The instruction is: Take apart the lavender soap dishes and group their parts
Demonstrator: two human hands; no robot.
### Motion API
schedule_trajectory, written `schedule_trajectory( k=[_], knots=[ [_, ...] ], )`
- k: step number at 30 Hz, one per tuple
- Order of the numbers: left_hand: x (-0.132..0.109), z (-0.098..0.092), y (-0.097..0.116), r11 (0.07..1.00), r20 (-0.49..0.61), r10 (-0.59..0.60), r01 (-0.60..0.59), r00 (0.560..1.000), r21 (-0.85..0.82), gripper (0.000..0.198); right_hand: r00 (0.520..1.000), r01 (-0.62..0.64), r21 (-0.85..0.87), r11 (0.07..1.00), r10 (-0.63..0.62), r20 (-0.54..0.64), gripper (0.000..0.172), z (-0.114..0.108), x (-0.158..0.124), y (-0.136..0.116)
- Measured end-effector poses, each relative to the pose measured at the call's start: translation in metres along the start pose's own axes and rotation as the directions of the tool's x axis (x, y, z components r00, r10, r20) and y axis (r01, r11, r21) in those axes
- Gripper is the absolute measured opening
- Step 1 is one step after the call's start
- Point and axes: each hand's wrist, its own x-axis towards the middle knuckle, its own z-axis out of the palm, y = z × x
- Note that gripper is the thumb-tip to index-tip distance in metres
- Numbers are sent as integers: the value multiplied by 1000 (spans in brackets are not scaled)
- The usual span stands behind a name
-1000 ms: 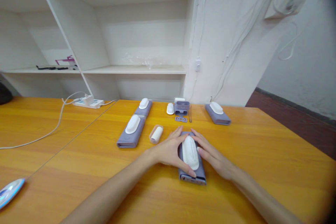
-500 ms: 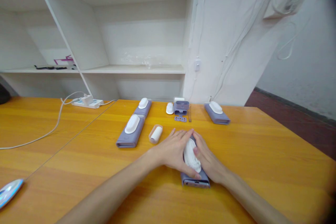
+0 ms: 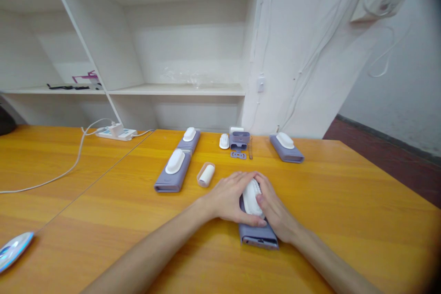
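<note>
Big orange wooden counter (image 3: 344,202) with a purple base (image 3: 258,236) lying flat on it. Up and to the left of that base sits a matching purple unit (image 3: 174,174). Left hand (image 3: 227,197) and right hand (image 3: 275,211) are pressed together from either side of the base, cupped tight around the white cap (image 3: 251,193) on top of it. A little white roller (image 3: 206,175) sits just left of and behind the base.

Open tabletop (image 3: 361,211) lies right of the right hand (image 3: 274,209). Left of the left hand (image 3: 227,195) stand a white roller (image 3: 206,175) and 2 lavender cases (image 3: 175,171); a white-topped case (image 3: 258,236) fills the gap between the hands.
</note>
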Motion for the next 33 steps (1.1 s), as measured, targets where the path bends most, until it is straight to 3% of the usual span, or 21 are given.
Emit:
schedule_trajectory(
  k=[6, 11, 13, 15, 19, 21, 27, 30, 33],
  knots=[
    [-2, -7, 0, 1000, 12, 15, -15, 1000, -12, 103, 998, -47, 138, 989, 51, -29, 49, -4, 3, -3],
    [-2, -22, 10, 998, -207, 47, -38, 977, 45, 45, 989, -76, 216, 973, 102, -109, 43, -6, 3, -4],
    [-1, -28, 15, 994, -316, 87, -62, 945, 87, 24, 983, -73, 208, 975, 105, -149, 42, -6, 2, -3],
    [-1, -34, 20, 991, -428, 112, -67, 897, 117, 18, 980, -62, 189, 980, 96, -174, 41, -6, 1, -2],
    [-4, -43, 32, 994, -608, 107, -66, 787, 89, 28, 978, -62, 171, 983, 94, -187, 40, -5, 1, -1],
    [-5, -45, 37, 997, -634, 81, -67, 769, 47, 35, 978, -63, 165, 984, 94, -185, 39, -6, 1, -1],
    [-7, -30, 39, 988, -504, -98, 23, 858, -153, 22, 981, -38, 120, 992, 60, -182, 38, -7, 1, -4],
    [-14, -9, 40, 988, -411, -150, 126, 899, -84, 41, 981, -23, 70, 997, 36, -191, 40, -6, 2, -3],
    [-27, 15, 43, 982, -295, -190, 180, 936, -61, 90, 988, -24, 18, 1000, 26, -152, 41, -9, 3, -5]
  ],
)
